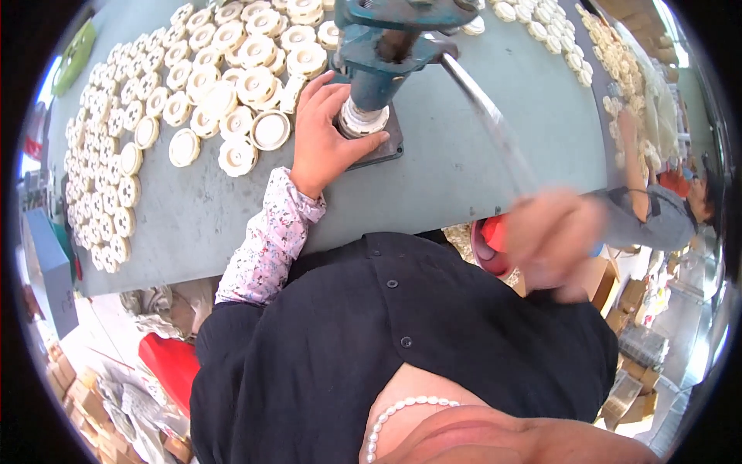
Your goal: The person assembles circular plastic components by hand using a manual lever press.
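Note:
A green hand press stands at the far middle of the table, its ram down on a cream round plastic part. My left hand is curled around this part, with the thumb on its near side and the fingers on its left. The press's long metal lever slants down to the right. At its near end my right hand is closed round the lever, smeared by motion. Many cream round parts lie loose and stacked to the left of my left hand.
The grey table carries more cream parts at the far right. Beyond its right edge, another person reaches toward a heap of small cream pieces. A tub with a red thing sits below the front edge; cardboard boxes stand right.

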`<control>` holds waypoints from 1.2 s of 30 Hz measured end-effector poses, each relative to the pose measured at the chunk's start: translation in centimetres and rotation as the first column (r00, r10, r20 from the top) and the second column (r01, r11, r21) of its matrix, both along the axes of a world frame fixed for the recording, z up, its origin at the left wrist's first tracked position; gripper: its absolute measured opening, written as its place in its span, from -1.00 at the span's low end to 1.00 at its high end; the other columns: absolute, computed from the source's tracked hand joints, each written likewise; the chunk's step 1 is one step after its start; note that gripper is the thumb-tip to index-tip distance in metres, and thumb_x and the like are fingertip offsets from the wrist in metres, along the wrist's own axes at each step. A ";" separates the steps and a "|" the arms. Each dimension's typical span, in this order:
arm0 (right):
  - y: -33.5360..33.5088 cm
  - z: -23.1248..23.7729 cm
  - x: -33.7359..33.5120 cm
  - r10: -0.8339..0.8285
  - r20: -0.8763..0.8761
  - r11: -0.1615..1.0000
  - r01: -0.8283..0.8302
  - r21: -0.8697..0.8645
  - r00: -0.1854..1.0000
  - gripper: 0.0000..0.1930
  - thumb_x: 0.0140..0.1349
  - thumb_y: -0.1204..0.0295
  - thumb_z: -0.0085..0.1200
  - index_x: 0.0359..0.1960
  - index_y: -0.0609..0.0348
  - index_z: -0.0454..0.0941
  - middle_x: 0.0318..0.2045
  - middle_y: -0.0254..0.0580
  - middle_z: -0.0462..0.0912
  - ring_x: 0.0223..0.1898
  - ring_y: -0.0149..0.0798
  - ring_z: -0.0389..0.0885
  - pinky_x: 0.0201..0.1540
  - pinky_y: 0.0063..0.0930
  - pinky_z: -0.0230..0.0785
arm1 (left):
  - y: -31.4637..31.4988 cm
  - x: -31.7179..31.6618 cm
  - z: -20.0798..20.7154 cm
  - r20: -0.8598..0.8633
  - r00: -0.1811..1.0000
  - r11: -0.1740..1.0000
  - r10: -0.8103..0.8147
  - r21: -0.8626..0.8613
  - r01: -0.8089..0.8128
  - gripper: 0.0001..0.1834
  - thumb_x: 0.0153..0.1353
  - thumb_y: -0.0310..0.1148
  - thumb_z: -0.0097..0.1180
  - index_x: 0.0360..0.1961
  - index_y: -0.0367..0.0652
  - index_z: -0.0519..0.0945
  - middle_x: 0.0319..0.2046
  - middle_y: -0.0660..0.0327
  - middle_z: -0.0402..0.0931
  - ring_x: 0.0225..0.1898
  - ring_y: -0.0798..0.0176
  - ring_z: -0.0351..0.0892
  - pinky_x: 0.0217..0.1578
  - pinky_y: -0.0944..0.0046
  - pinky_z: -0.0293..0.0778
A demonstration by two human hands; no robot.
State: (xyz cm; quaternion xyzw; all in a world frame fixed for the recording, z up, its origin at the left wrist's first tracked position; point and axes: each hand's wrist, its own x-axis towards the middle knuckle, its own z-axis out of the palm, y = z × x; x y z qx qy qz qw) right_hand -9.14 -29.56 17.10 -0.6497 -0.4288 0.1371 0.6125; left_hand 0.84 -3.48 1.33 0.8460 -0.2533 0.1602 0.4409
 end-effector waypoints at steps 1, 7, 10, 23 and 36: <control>-0.3 0.8 1.9 -0.201 0.168 0.945 0.236 -0.226 0.965 -0.77 0.26 0.28 0.36 -0.48 0.07 0.63 -0.37 -0.24 0.75 -0.41 -0.30 0.71 -0.38 -0.41 0.50 | 0.5 0.0 0.5 -0.028 0.998 0.998 -0.061 -0.015 0.061 -0.30 -0.23 -0.18 0.65 0.05 -0.10 0.74 0.04 0.15 0.69 0.36 -0.17 0.41 0.41 -0.12 0.27; -2.1 0.3 19.7 -0.805 -0.190 0.516 0.822 0.242 0.562 -0.54 0.64 0.10 -0.09 0.35 0.13 0.44 0.07 -0.16 0.67 -0.10 -0.29 0.72 -0.03 -0.41 0.58 | 5.0 1.5 1.2 0.168 0.972 0.969 0.163 0.155 -0.190 -0.18 -0.10 -0.15 0.60 0.22 -0.23 0.60 0.19 -0.06 0.53 0.32 -0.23 0.37 0.41 -0.20 0.18; -5.8 -11.9 30.4 -0.746 0.603 0.216 0.959 -0.183 0.283 -0.54 0.46 0.08 0.11 0.29 -0.02 0.59 0.25 0.04 0.63 0.27 -0.08 0.61 0.28 -0.22 0.46 | 5.6 0.4 1.4 0.298 0.860 0.845 0.413 0.227 -0.484 0.03 -0.02 -0.09 0.59 0.41 -0.34 0.38 0.28 -0.18 0.40 0.35 -0.30 0.31 0.43 -0.22 0.13; -8.6 -18.4 18.8 -0.386 0.764 0.311 0.852 -0.420 0.518 -0.45 0.49 0.01 0.01 0.46 -0.23 0.40 0.54 -0.23 0.34 0.53 -0.09 0.31 0.59 0.19 -0.02 | -3.1 -0.3 -1.0 -0.258 0.954 0.975 -0.150 -0.199 0.100 -0.29 0.23 -0.49 0.42 0.40 -0.32 0.45 0.10 0.07 0.64 0.11 0.25 0.61 0.20 0.23 0.46; -6.7 -17.9 6.9 -0.840 0.526 -0.055 0.945 -0.322 0.131 -0.54 0.30 0.00 0.34 -0.10 0.19 0.69 -0.13 0.00 0.66 -0.12 0.05 0.68 -0.05 -0.10 0.56 | -3.1 -3.7 -0.3 -0.362 0.910 0.927 -0.201 -0.370 0.058 -0.22 0.15 -0.53 0.41 0.41 -0.44 0.41 0.12 0.03 0.64 0.21 0.19 0.61 0.27 0.16 0.46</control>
